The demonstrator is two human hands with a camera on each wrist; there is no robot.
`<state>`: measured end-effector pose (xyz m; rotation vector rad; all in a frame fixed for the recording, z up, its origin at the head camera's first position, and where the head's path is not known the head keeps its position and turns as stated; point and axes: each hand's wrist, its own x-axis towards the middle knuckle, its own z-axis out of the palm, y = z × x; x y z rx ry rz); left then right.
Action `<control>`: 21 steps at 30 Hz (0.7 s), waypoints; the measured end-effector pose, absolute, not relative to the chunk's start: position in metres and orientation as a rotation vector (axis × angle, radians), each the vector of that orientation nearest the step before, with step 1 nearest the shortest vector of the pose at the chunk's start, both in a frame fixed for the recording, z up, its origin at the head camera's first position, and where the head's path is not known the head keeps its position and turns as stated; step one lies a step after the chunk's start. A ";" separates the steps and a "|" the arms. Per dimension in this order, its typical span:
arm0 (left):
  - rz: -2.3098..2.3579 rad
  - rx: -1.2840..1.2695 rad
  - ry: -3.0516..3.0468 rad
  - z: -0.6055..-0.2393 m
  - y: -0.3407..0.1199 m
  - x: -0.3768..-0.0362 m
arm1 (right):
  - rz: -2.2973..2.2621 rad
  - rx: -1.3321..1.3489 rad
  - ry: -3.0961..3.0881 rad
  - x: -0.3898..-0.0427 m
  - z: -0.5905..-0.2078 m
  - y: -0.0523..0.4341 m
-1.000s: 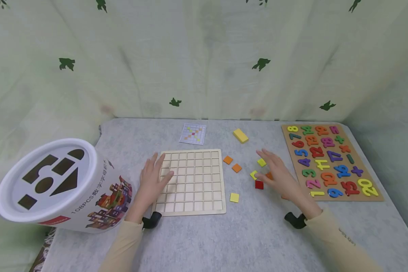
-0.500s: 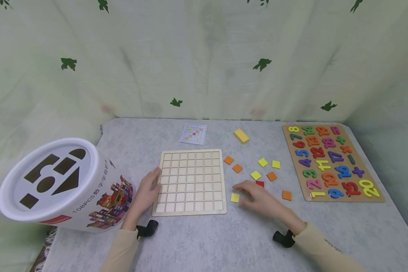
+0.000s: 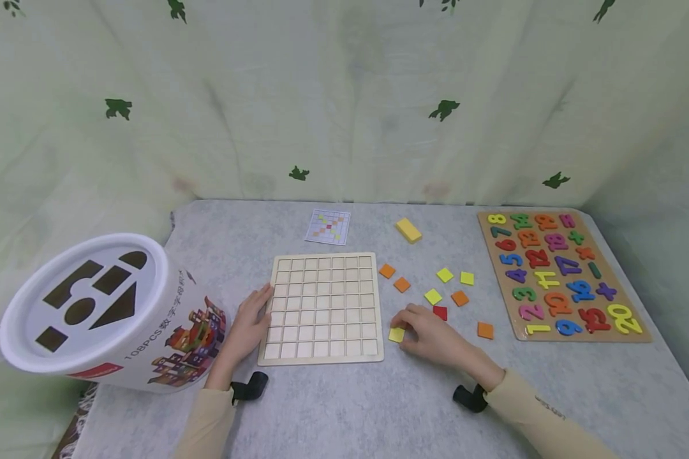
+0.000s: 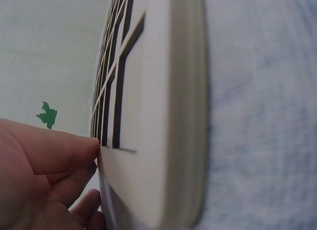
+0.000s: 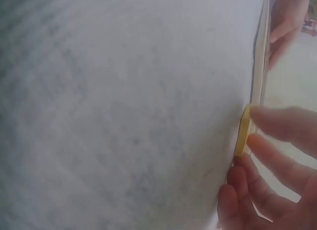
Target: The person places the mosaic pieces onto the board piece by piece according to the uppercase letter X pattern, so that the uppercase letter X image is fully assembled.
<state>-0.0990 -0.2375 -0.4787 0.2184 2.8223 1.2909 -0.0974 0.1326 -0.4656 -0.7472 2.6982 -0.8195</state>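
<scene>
Clearly, the yellow square tile [image 3: 397, 335] lies just right of the wooden grid board [image 3: 321, 306], pinched between thumb and fingers of the nearer right hand [image 3: 432, 336], the left hand [image 3: 249, 322] touching the opposite edge.

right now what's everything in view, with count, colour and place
square wooden grid board: 1, pale tan, table centre
flat square tiles: 4 orange, 4 yellow, 1 red, right of the board
rectangular block: 1, yellow, beyond the tiles
square printed card: 1, white with coloured squares, beyond the board
number board: 1, brown with multicoloured numbers, far right
round shape-slotted bucket: 1, white, left
table: 1, grey, underneath
leaf-printed cloth: count unclear, pale green, background
wrist cameras: 2, black, one per wrist
sleeves: 2, beige, on forearms
left hand: 1, bare, at board's left edge
right hand: 1, bare, pinching the nearest yellow tile
</scene>
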 end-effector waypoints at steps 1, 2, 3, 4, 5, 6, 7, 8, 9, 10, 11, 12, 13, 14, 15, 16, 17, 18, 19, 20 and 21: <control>1.289 0.224 2.822 -0.479 -0.238 -0.099 | -0.806 -0.747 2.702 -0.097 -0.466 0.132; 1.287 0.230 2.823 -0.479 -0.238 -0.099 | -0.793 -0.742 2.706 -0.097 -0.466 0.132; 1.287 0.233 2.822 -0.479 -0.238 -0.099 | -0.784 -0.740 2.713 -0.097 -0.465 0.131; 1.286 0.236 2.822 -0.479 -0.238 -0.099 | -0.780 -0.738 2.716 -0.097 -0.465 0.131; 1.288 0.242 2.822 -0.479 -0.238 -0.099 | -0.784 -0.729 2.715 -0.098 -0.465 0.130; 1.287 0.245 2.822 -0.480 -0.238 -0.099 | -0.794 -0.720 2.712 -0.099 -0.465 0.130; 1.285 0.246 2.823 -0.480 -0.238 -0.099 | -0.813 -0.715 2.705 -0.100 -0.464 0.130; 1.281 0.250 2.825 -0.480 -0.239 -0.100 | -0.837 -0.716 2.695 -0.102 -0.462 0.129; 1.280 0.253 2.825 -0.480 -0.239 -0.100 | -0.866 -0.721 2.682 -0.105 -0.461 0.128; 1.280 0.257 2.825 -0.480 -0.239 -0.100 | -0.895 -0.733 2.668 -0.108 -0.459 0.127; 1.278 0.260 2.827 -0.480 -0.239 -0.100 | -0.927 -0.751 2.657 -0.111 -0.458 0.126; 1.275 0.260 2.828 -0.481 -0.239 -0.100 | -0.955 -0.786 2.645 -0.116 -0.457 0.125; 1.276 0.259 2.828 -0.481 -0.239 -0.100 | -0.986 -0.820 2.632 -0.120 -0.455 0.123; 1.274 0.259 2.828 -0.481 -0.239 -0.100 | -1.009 -0.850 2.623 -0.125 -0.454 0.120; 1.276 0.258 2.827 -0.481 -0.239 -0.100 | -1.032 -0.867 2.607 -0.129 -0.453 0.116; 1.277 0.255 2.824 -0.481 -0.239 -0.099 | -1.049 -0.886 2.594 -0.134 -0.452 0.112; 1.278 0.252 2.822 -0.481 -0.239 -0.099 | -1.069 -0.898 2.574 -0.139 -0.451 0.107; 1.278 0.250 2.821 -0.481 -0.239 -0.099 | -1.082 -0.910 2.556 -0.143 -0.450 0.102; 1.277 0.247 2.820 -0.481 -0.239 -0.099 | -1.098 -0.906 2.540 -0.148 -0.449 0.096; 1.275 0.246 2.821 -0.480 -0.239 -0.099 | -1.110 -0.904 2.523 -0.152 -0.449 0.089; 1.274 0.245 2.821 -0.480 -0.239 -0.099 | -1.120 -0.910 2.504 -0.157 -0.448 0.083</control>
